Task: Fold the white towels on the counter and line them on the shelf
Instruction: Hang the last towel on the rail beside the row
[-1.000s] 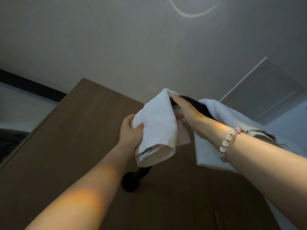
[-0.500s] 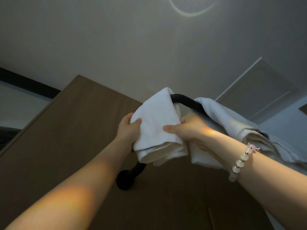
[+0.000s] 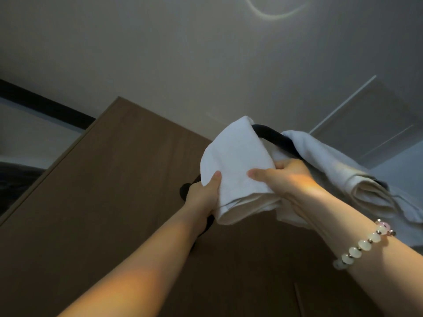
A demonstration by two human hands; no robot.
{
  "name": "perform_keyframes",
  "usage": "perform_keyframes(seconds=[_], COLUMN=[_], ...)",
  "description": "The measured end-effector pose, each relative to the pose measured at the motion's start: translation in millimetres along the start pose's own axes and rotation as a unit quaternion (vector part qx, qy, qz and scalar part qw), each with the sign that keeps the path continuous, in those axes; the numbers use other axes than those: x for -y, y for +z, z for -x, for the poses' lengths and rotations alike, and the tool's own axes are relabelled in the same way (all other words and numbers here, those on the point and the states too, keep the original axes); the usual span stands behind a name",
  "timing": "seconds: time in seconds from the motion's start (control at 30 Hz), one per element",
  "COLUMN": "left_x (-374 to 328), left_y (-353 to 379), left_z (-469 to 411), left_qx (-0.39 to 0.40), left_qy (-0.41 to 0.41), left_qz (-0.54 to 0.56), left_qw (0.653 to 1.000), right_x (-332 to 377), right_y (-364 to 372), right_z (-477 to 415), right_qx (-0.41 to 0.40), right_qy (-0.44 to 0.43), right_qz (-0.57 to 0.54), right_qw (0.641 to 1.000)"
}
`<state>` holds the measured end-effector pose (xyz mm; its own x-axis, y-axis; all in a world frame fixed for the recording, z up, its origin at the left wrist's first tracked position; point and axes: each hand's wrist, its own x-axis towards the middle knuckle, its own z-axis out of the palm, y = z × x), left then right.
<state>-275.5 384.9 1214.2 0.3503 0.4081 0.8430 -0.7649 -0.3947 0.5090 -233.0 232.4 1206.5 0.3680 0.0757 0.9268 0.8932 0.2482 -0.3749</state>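
a folded white cloth towel [image 3: 235, 161] hangs draped over a curved black bar [image 3: 274, 139] fixed to a brown wooden panel [image 3: 114, 191]. the left hand [image 3: 203, 193] grips the towel's lower left edge, thumb curled onto its front. the right hand [image 3: 290, 177] pinches its right side, thumb laid across the front, fingers behind. a second white towel [image 3: 332, 170] hangs on the same bar just beside it, to the right. a pale beaded bracelet [image 3: 364, 245] circles the right wrist.

black rail [image 3: 272, 136], folded towel [image 3: 233, 156], looser towel [image 3: 320, 156] draped over
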Motion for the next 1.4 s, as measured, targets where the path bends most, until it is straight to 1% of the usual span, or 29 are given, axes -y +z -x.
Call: perform_keyframes(seconds=[0.1,0.17,0.2,0.27,0.33,0.4,0.43,0.5,0.57,0.7,0.77,0.83,0.9,0.97,1.03,1.1,1.2,1.27,1.33,1.4], left_x=[-2,-3,-1,7,23,39,44,50,51,57,60,60,61,61,60,57,49,40,35,34], left_y=[-1,-4,-5,-7,-2,7,12,17,21,27,23,19,16,15,12,6,-8,-19,-26,-25], left_z=[-3,0,1,9,24,38,41,37,28,31,33,34,33,34,35,36,34,32,31,34], left_qx=[0.011,0.033,0.059,0.117,0.148,0.166,0.175,0.16,0.112,0.089,0.074,0.086,0.093,0.103,0.121,0.126,0.139,0.153,0.15,0.144], left_qy=[-0.01,-0.026,-0.032,-0.056,-0.089,-0.1,-0.083,-0.037,-0.004,0.046,0.054,0.061,0.064,0.039,0.001,-0.019,-0.036,-0.072,-0.11,-0.114], left_qz=[-0.028,0.023,0.057,0.104,0.152,0.208,0.247,0.32,0.359,0.298,0.292,0.308,0.333,0.357,0.387,0.408,0.407,0.405,0.407,0.408], left_qw=[0.999,0.999,0.996,0.986,0.973,0.959,0.95,0.933,0.927,0.949,0.952,0.946,0.936,0.927,0.914,0.904,0.902,0.898,0.894,0.894], right_x=[6,10,12,11,10,9,10,11,12,15,18,16,9,5,7,12,14,15,17,15], right_y=[2,2,1,-3,-8,-11,-12,-9,-3,7,9,10,10,11,15,22,34,43,50,50], right_z=[4,7,7,7,6,6,6,5,2,-8,-10,-13,-14,-15,-13,-6,1,1,0,0], right_qx=[0.055,0.093,0.098,0.073,0.038,0.037,0.051,0.088,0.119,0.162,0.178,0.144,0.079,0.036,0.028,0.022,-0.002,-0.016,-0.024,-0.03], right_qy=[0.017,0.026,0.021,0.0,-0.012,-0.003,0.006,0.021,0.032,0.059,0.061,0.046,0.025,0.02,0.019,0.005,-0.024,-0.04,-0.043,-0.037], right_qz=[-0.024,-0.022,0.0,0.066,0.113,0.11,0.092,0.041,0.008,-0.025,-0.029,0.005,0.04,0.059,0.071,0.095,0.121,0.117,0.107,0.102], right_qw=[0.998,0.995,0.995,0.995,0.993,0.993,0.994,0.995,0.992,0.985,0.982,0.989,0.996,0.997,0.997,0.995,0.992,0.992,0.993,0.994])
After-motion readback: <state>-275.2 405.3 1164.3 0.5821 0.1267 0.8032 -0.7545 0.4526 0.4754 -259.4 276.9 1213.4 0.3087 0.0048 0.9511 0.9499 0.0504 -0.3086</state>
